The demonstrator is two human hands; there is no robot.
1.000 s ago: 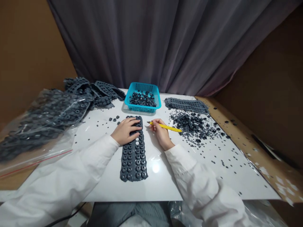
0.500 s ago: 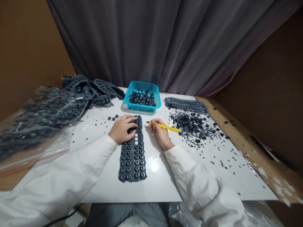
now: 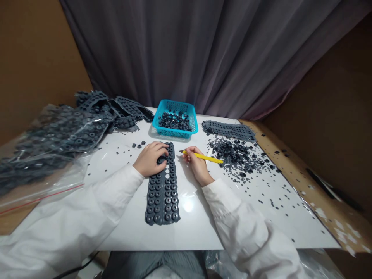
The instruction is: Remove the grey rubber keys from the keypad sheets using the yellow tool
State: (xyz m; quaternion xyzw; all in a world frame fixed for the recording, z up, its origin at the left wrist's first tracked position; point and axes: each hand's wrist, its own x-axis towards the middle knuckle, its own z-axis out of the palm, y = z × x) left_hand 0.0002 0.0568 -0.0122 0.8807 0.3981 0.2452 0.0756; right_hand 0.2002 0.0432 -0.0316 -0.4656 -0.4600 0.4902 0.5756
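A dark grey rubber sheet (image 3: 162, 201) moulded with rows of ring-shaped pieces lies lengthwise in front of me; a few white holes show in its right half. My left hand (image 3: 152, 158) rests on its upper part, thumb and fingers apart, hiding some of the rings. Just right of the sheet, my right hand (image 3: 196, 162) grips a slim yellow pencil-like tool (image 3: 207, 157). Its dark pointed tip faces the sheet without touching it. Behind the sheet stands a blue plastic basket (image 3: 157, 126) with many small black pieces inside.
On the right lie a heap of black bits (image 3: 238, 153) and another grey rubber sheet (image 3: 228, 129). A clear zip bag of rubber rings (image 3: 66, 131) and piled sheets (image 3: 124, 108) occupy the left. A few loose black pieces (image 3: 139, 145) sit near my left hand. A curtain (image 3: 188, 50) hangs behind.
The view has shifted very slightly. Both hands, the sheet and the yellow tool keep nearly the same places.
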